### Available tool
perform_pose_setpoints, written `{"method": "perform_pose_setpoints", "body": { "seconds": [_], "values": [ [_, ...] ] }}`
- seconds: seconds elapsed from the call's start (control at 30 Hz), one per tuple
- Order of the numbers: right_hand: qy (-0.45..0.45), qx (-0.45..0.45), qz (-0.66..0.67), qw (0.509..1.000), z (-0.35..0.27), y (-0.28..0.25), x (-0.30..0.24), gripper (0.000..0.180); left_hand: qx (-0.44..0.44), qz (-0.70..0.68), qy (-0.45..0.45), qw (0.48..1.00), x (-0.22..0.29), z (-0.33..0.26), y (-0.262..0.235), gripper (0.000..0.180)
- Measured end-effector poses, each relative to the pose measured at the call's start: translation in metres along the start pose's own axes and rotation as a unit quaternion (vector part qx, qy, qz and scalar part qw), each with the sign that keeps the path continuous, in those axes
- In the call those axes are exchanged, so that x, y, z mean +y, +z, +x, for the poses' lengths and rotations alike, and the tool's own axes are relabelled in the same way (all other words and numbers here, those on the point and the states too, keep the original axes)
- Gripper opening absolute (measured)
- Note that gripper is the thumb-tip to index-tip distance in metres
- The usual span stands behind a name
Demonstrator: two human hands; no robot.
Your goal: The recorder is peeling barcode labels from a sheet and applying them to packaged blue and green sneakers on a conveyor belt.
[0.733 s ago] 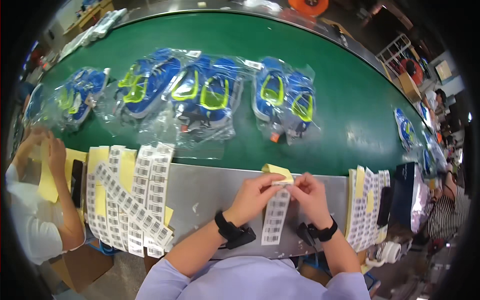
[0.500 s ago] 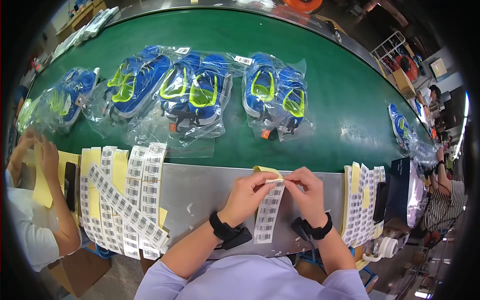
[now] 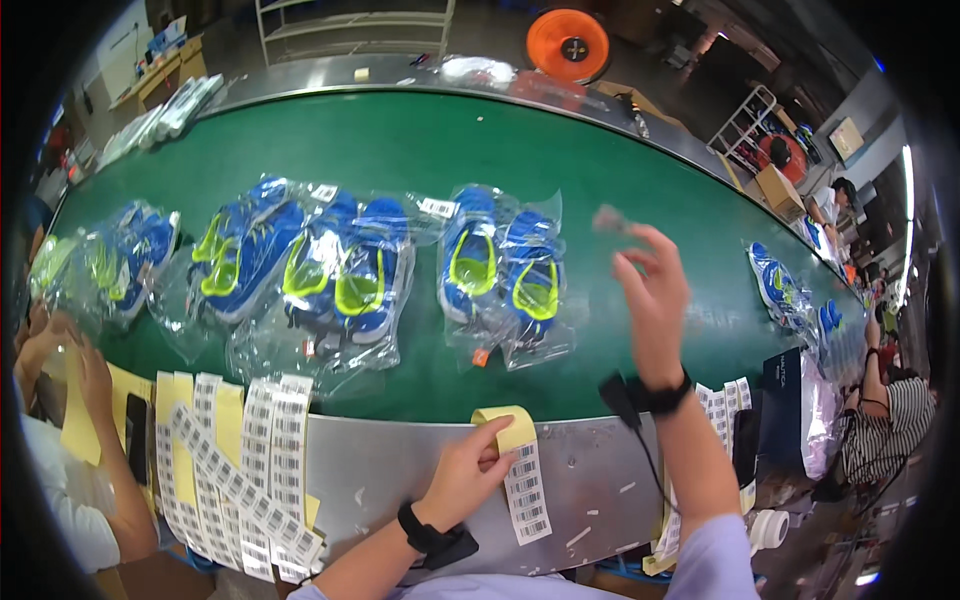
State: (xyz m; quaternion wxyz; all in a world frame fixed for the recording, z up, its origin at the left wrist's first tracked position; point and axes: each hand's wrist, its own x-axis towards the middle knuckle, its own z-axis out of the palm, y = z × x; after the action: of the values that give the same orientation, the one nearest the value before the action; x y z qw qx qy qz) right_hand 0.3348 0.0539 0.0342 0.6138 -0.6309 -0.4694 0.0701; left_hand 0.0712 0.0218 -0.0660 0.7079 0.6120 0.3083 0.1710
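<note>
Where the steel counter (image 3: 400, 470) meets the green conveyor belt (image 3: 400, 160), the left hand (image 3: 468, 470) pinches a label strip (image 3: 524, 480): white barcode stickers on yellow backing, curled at its top, hanging over the counter. Right hand (image 3: 655, 290) lifted above the belt, fingers (image 3: 640, 260) nipping a small blurred sticker (image 3: 608, 218). Bagged blue-and-lime shoes (image 3: 500, 270) lie on the belt; more label sheets (image 3: 240, 450) lie left.
</note>
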Motion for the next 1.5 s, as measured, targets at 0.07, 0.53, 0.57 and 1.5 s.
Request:
{"method": "perform_pose_setpoints", "body": {
  "seconds": [0.07, 0.53, 0.57, 1.5],
  "values": [
    [0.055, 0.010, -0.078, 0.995, 0.046, 0.008, 0.052, 0.063, 0.004, -0.022, 0.012, 1.000, -0.009, 0.005, 0.007, 0.050],
    [0.405, 0.008, 0.149, 0.902, 0.076, -0.007, 0.200, 0.077, 0.036, -0.038, 0.052, 0.997, -0.027, 0.010, 0.016, 0.046],
    [0.397, 0.000, 0.142, 0.907, 0.078, -0.010, 0.194, 0.077, 0.027, -0.033, 0.041, 0.998, -0.026, 0.010, 0.015, 0.046],
    [0.305, 0.136, 0.187, 0.924, 0.078, 0.012, 0.191, 0.065, 0.022, -0.032, 0.022, 0.999, -0.023, 0.019, 0.036, 0.047]
  ]
}}
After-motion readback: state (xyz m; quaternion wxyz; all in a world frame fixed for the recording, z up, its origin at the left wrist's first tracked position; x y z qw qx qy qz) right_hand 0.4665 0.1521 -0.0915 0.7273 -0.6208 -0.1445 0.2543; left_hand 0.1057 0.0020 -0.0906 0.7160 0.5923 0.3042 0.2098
